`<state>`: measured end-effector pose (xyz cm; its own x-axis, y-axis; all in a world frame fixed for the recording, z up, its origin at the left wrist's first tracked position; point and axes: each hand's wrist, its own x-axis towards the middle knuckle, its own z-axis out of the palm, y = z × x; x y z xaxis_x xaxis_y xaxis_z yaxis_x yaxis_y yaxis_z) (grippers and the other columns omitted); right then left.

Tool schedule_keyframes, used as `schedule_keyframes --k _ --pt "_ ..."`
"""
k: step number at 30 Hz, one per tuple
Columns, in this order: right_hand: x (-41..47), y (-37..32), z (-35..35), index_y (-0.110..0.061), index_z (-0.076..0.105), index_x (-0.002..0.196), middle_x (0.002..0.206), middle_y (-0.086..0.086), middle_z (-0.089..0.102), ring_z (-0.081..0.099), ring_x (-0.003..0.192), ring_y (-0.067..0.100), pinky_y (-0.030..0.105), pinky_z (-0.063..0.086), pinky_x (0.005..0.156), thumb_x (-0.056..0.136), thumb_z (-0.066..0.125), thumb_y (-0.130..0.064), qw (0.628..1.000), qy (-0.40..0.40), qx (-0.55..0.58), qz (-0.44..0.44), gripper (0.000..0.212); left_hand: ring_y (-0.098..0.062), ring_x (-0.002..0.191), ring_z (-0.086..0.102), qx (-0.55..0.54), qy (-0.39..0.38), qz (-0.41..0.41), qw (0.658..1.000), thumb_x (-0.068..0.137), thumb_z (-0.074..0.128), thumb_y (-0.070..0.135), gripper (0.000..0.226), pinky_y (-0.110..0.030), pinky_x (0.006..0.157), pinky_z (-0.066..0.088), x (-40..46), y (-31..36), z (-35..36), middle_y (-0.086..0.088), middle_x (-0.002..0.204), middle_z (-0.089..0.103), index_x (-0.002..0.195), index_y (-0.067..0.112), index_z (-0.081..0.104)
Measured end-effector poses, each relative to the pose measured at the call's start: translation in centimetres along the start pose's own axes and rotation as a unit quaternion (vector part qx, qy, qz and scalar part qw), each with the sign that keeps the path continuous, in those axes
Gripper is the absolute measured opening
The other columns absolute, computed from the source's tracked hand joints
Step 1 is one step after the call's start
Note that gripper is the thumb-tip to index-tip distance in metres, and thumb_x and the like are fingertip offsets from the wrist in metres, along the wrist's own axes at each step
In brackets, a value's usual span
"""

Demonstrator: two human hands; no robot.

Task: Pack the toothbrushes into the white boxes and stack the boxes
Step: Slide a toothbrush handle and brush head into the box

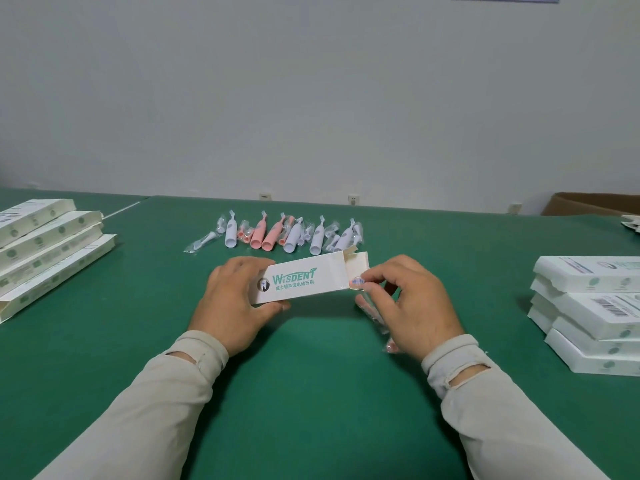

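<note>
My left hand [235, 299] grips the left end of a white Wisdent box [304, 278] held just above the green table [311, 375]. The box's right end is open, its flaps up. My right hand [405, 303] pinches a small wrapped brush head [358, 282] at that open end, and more clear wrapping shows under the palm. A row of pink and white toothbrushes [277, 233] with several bagged brush heads lies behind the box.
Several flat white boxes [45, 244] lie side by side at the far left. A stack of white boxes [595, 313] stands at the right edge. A brown cardboard carton [588, 204] sits at the back right against the wall.
</note>
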<state>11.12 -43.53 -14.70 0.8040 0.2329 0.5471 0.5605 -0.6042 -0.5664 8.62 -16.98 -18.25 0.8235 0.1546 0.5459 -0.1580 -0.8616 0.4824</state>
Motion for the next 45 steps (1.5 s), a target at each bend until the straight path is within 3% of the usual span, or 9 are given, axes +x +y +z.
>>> schedule_keyframes --k 10,15,18,23,28,31,37,40,45 --pt "0.0 -0.2 1.0 -0.024 0.076 0.101 0.125 -0.011 0.052 0.048 0.11 -0.017 0.0 0.035 0.093 0.096 0.055 -0.001 0.981 -0.08 0.172 0.034 0.031 -0.017 0.119 0.044 -0.014 -0.004 0.017 1.0 0.07 0.085 0.042 0.062 -0.029 0.097 0.031 -0.1 0.2 0.2 0.012 0.124 0.054 0.126 0.033 0.059" --pt "1.0 1.7 -1.5 -0.035 0.064 0.087 0.098 -0.015 0.064 0.057 0.077 -0.004 0.021 0.047 0.08 0.094 0.059 -0.015 0.987 0.09 0.061 0.117 0.022 -0.022 0.115 0.045 -0.006 0.028 -0.015 0.999 0.071 0.086 0.038 0.06 -0.027 0.094 0.03 0.1 -0.1 0.0 0.006 0.12 0.057 0.124 0.03 0.061" --pt "1.2 3.2 -2.5 -0.026 0.061 0.079 0.082 -0.013 0.064 0.061 0.078 0.011 0.035 0.053 0.085 0.09 0.064 -0.034 0.971 -0.032 -0.078 0.222 0.015 -0.022 0.114 0.044 0.002 0.035 -0.021 0.999 0.071 0.086 0.037 0.059 -0.024 0.092 0.026 0.1 -0.1 -0.1 0.005 0.119 0.057 0.123 0.03 0.061" --pt "0.8 2.7 -2.5 -0.03 0.049 0.103 0.095 -0.013 0.057 0.058 0.09 0.015 0.032 0.046 0.08 0.081 0.068 -0.057 0.921 -0.242 -0.179 0.248 0.039 -0.018 0.11 0.04 0.0 0.03 -0.018 0.999 0.071 0.086 0.039 0.06 -0.027 0.092 0.028 0.1 0.1 0.0 0.011 0.114 0.052 0.124 0.031 0.06" --pt "1.0 2.7 -3.2 -0.025 0.063 0.119 0.123 0.0 0.064 0.059 0.099 0.02 0.029 0.046 0.089 0.097 0.051 -0.027 0.942 -0.182 -0.175 0.221 0.026 -0.019 0.111 0.041 -0.005 0.036 -0.019 0.999 0.071 0.086 0.038 0.06 -0.027 0.092 0.028 0.1 0.2 -0.1 0.013 0.112 0.048 0.124 0.031 0.06" --pt "0.7 2.7 -3.5 -0.036 0.065 0.122 0.131 -0.003 0.05 0.058 0.114 0.023 0.034 0.046 0.101 0.094 0.05 -0.009 0.933 -0.238 -0.19 0.191 0.042 -0.02 0.114 0.042 -0.002 0.027 -0.021 0.999 0.072 0.085 0.04 0.06 -0.028 0.093 0.028 0.1 0.2 -0.1 0.013 0.113 0.049 0.125 0.031 0.059" --pt "0.5 2.3 -3.4 -0.041 0.067 0.081 0.101 -0.012 0.062 0.062 0.096 0.014 0.026 0.048 0.089 0.09 0.066 -0.012 0.926 -0.298 -0.182 0.142 0.031 -0.02 0.115 0.041 0.002 0.026 -0.026 0.999 0.072 0.085 0.04 0.06 -0.028 0.093 0.028 0.0 0.2 -0.2 0.015 0.113 0.047 0.126 0.032 0.058" --pt "0.3 2.3 -3.7 -0.033 0.067 0.079 0.082 -0.011 0.061 0.058 0.078 0.006 0.018 0.044 0.072 0.087 0.072 -0.02 0.932 -0.314 -0.151 0.105 0.016 -0.021 0.115 0.042 0.011 0.033 -0.033 0.999 0.072 0.085 0.04 0.059 -0.026 0.093 0.027 0.1 0.1 -0.2 0.01 0.116 0.052 0.125 0.031 0.059" --pt "0.4 1.0 -3.2 -0.021 0.069 0.086 0.073 -0.005 0.058 0.048 0.067 0.01 0.026 0.041 0.068 0.088 0.074 -0.017 0.969 -0.208 0.112 0.064 0.007 -0.023 0.117 0.042 0.028 0.052 -0.034 0.998 0.073 0.085 0.035 0.056 -0.025 0.094 0.025 0.2 0.0 -0.5 0.005 0.123 0.055 0.123 0.03 0.06"
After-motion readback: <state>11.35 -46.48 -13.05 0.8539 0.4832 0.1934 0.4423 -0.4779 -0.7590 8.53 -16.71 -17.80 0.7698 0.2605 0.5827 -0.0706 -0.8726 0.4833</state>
